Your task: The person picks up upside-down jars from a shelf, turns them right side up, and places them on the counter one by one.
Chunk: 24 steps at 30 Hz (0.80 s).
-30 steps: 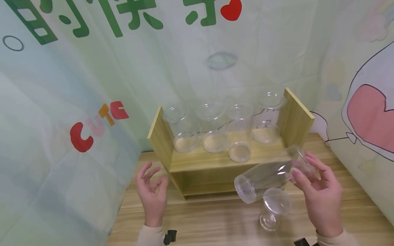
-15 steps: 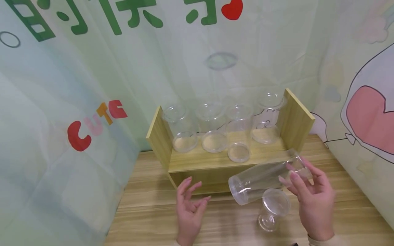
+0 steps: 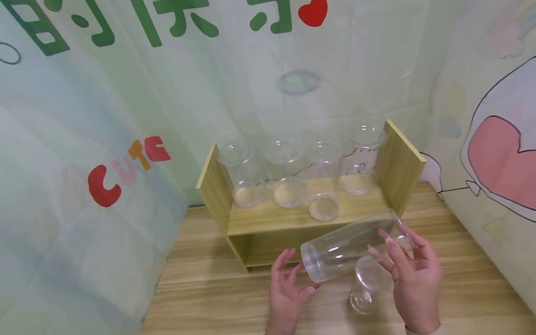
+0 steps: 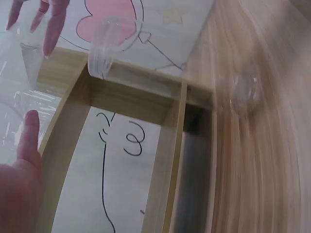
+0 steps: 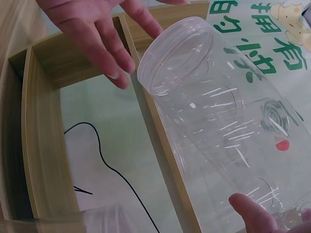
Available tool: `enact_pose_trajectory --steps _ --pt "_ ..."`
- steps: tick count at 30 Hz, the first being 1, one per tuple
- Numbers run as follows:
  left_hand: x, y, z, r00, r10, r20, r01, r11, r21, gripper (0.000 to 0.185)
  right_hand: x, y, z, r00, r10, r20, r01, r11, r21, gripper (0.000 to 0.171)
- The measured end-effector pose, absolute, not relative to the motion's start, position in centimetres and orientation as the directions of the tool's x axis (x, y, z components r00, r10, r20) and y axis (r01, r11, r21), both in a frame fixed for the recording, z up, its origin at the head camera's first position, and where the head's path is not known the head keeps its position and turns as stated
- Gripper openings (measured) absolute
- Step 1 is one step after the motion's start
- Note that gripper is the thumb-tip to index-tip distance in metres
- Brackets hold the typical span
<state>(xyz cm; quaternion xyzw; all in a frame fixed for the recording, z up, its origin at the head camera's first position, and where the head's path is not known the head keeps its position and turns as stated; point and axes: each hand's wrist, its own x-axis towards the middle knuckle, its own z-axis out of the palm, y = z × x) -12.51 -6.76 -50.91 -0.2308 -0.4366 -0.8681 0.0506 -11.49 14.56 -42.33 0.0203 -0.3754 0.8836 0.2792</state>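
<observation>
My right hand [image 3: 414,274] grips a clear plastic jar [image 3: 351,246] near its right end, thumb and fingers round the wall. The jar is tilted nearly on its side in the air, and its collared end points left. My left hand [image 3: 289,291] is spread with its fingertips right at that collared end. In the right wrist view, the left fingers [image 5: 112,53] hang beside the jar's thick collar [image 5: 180,53], and my right thumb [image 5: 252,213] lies on its lower side. Below the jar, a clear stemmed cup [image 3: 362,300] stands on the wooden table [image 3: 209,298].
Behind the hands stands a two-level wooden shelf [image 3: 247,223]. Several clear jars stand on its upper board, among them a left one [image 3: 249,190] and a right one [image 3: 360,179]. Printed cloth walls [image 3: 251,93] close off the back and sides.
My left hand has moved right, from beside the shelf's left end to the jar's collared end. My right hand has brought the jar slightly left and turned it closer to level.
</observation>
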Motion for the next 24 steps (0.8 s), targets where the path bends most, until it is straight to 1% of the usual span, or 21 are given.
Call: enact_pose_trajectory --steps 4,6,8,11,15,20,24 --pt "-12.1 -6.4 -50.4 -0.924 0.141 0.356 0.193 -0.633 0.750 0.080 -11.4 14.1 -42.5 -0.847 0.488 0.209 -0.487 -0.556 -0.673 0.037" --pt "-11.9 -6.3 -50.2 -0.938 0.151 0.314 0.156 -0.624 0.766 0.083 -11.3 13.9 -42.6 -0.849 0.484 0.211 -0.486 -0.560 -0.671 0.037" --pt "-11.8 -6.1 -50.0 -0.942 0.153 0.297 0.139 -0.630 0.765 0.084 -11.2 13.7 -42.8 -0.854 0.475 0.214 -0.483 -0.567 -0.668 0.037" --pt "-11.8 -6.0 -49.9 -0.936 0.153 0.316 0.147 -0.647 0.749 0.086 -11.0 13.4 -43.1 -0.860 0.461 0.220 -0.476 -0.568 -0.671 0.037" --pt "-12.0 -6.0 -50.0 -0.920 0.154 0.361 0.169 -0.675 0.718 0.085 -10.8 12.9 -43.3 -0.865 0.464 0.190 -0.453 -0.563 -0.691 0.035" --pt "-12.0 -6.0 -50.2 -0.925 0.149 0.349 0.159 -0.683 0.713 0.085 -10.6 12.5 -43.6 -0.871 0.465 0.159 -0.432 -0.569 -0.700 0.034" --pt "-12.0 -6.0 -50.1 -0.920 0.144 0.366 0.170 -0.693 0.701 0.081 -10.5 12.4 -43.9 -0.877 0.447 0.175 -0.430 -0.571 -0.699 0.036"
